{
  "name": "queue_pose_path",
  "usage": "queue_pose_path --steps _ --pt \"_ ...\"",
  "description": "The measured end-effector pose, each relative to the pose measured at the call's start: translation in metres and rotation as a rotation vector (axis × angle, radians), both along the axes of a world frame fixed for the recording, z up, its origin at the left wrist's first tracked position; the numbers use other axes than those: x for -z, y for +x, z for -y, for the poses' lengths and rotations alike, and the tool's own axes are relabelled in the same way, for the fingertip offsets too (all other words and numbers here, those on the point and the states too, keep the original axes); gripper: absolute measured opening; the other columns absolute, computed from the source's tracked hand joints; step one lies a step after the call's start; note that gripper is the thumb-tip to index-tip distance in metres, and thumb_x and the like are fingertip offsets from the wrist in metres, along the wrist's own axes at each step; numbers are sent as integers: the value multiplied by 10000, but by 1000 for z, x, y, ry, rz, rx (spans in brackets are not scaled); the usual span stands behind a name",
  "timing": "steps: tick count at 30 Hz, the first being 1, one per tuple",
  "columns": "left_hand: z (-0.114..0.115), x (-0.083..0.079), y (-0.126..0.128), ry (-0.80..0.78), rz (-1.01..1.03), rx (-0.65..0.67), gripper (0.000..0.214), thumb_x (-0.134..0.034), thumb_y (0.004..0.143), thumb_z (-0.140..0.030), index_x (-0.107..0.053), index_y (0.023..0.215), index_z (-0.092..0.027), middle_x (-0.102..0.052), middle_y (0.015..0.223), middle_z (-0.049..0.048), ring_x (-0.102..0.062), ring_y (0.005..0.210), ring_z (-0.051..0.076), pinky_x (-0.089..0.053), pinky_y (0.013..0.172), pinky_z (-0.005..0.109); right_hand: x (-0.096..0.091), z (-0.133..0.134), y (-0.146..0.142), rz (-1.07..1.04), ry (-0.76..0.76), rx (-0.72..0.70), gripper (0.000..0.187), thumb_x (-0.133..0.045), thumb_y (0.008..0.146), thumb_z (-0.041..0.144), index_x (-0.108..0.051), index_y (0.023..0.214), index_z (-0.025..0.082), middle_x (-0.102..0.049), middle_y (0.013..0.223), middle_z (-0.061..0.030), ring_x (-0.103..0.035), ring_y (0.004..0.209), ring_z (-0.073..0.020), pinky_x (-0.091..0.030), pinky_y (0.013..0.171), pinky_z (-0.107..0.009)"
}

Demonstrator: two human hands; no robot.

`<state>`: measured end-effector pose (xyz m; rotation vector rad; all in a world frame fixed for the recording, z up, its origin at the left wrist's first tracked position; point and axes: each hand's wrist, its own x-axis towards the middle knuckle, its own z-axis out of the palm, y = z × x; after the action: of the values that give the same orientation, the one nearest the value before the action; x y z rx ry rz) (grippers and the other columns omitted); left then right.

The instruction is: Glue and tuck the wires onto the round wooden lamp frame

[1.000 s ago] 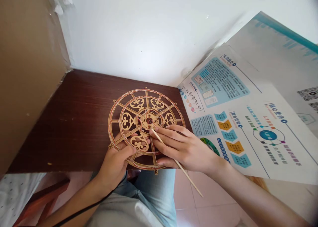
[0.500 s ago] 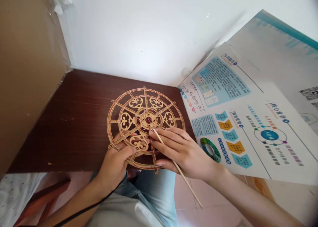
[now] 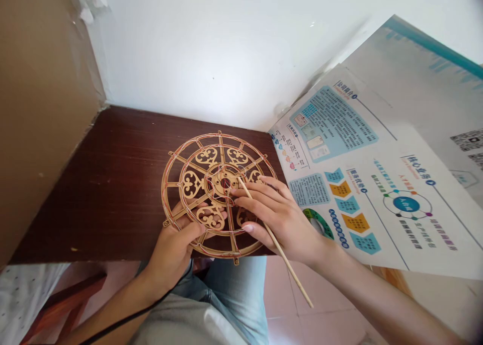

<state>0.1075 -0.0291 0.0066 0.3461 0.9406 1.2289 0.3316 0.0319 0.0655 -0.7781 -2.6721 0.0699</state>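
Observation:
A round wooden wheel (image 3: 216, 188) with scroll-shaped cutouts, spokes and several rings lies over the front of the dark table. Thin red and white wires run along its rings and around its hub. My left hand (image 3: 176, 247) grips the wheel at the lower left, thumb on top and fingers underneath, showing through the gaps. Slanting through the fingers of my right hand (image 3: 292, 227) is a thin wooden stick (image 3: 279, 248), its upper tip by the hub and its lower end past the table edge. The right fingertips are over the wheel, just right of the hub.
The dark brown tabletop (image 3: 101, 184) meets a white wall (image 3: 211, 58) behind and a brown panel (image 3: 37, 93) at the left. A printed paper board (image 3: 385, 159) stands at the right, close to my right forearm. A black cord (image 3: 124, 321) crosses my left forearm.
My right hand has shifted slightly right, and its thumb has risen. The stick's upper tip has moved up and to the right. My left hand and the wheel stay nearly still.

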Motion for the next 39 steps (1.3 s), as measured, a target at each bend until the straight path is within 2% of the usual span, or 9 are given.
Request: queue_pose_path --steps 5,16,21,24,26,31,34,36,39 --pt "1 -5 0 2 30 35 522 -838 685 -234 -759 1200 -229 -841 1039 56 -795 1075 335 -655 917 426 0 -1 -2 1 -57 10 403 -404 1178 485 -653 1315 199 -764 1414 -102 -685 1337 -260 -337 1271 -481" --pt "-1 -5 1 8 33 18 556 -846 678 -223 -759 1228 -227 -841 1064 63 -782 1128 349 -646 963 445 2 0 -1 15 -61 1 410 -395 1182 491 -635 1325 190 -748 1446 -95 -656 1382 -251 -224 1331 -456" --pt "-1 -5 2 12 42 5 606 -855 661 -213 -749 1257 -222 -845 1068 62 -794 1102 342 -645 971 443 1 -4 -2 3 -61 -30 379 -420 1178 463 -628 1356 200 -743 1454 -106 -655 1387 -250 -328 1310 -494" --pt "-1 -3 1 12 35 -2 621 -869 658 -203 -741 1265 -229 -847 1068 52 -800 1088 326 -648 961 419 -1 -10 -5 41 -98 -116 400 -409 1178 463 -630 1372 191 -715 1501 -123 -581 1486 -262 -365 1312 -517" --pt "-1 -2 1 3 33 6 604 -867 669 -203 -740 1259 -233 -847 1072 49 -804 1083 322 -650 956 417 -3 -15 -5 67 -132 -157 423 -393 1180 471 -630 1373 179 -712 1503 -129 -559 1510 -261 -329 1340 -530" --pt "-1 -4 0 2 28 28 491 -858 658 -209 -751 1137 -226 -845 1082 67 -793 1121 349 -651 960 439 -5 -20 -4 66 -163 -165 427 -402 1176 474 -621 1395 180 -739 1455 -125 -618 1447 -261 -267 1368 -555" --pt "-3 -5 0 6 24 27 559 -849 657 -196 -741 1206 -209 -847 1076 74 -794 1113 352 -655 951 442 -3 -20 -4 56 -154 -162 416 -393 1178 473 -628 1377 192 -752 1430 -115 -626 1433 -259 -263 1367 -538" --pt "-4 -4 1 1 33 20 624 -853 646 -186 -734 1258 -206 -849 1080 74 -798 1099 348 -659 941 432 -2 -20 -4 39 -139 -163 406 -387 1180 474 -618 1376 203 -754 1417 -111 -622 1432 -264 -291 1349 -540" --pt "-2 -1 0 -5 51 16 576 -862 659 -187 -756 1224 -209 -848 1095 69 -799 1099 334 -664 942 413 -1 -20 0 -36 -68 -93 365 -391 1180 445 -586 1388 217 -770 1311 -116 -679 1305 -286 -452 1208 -534"
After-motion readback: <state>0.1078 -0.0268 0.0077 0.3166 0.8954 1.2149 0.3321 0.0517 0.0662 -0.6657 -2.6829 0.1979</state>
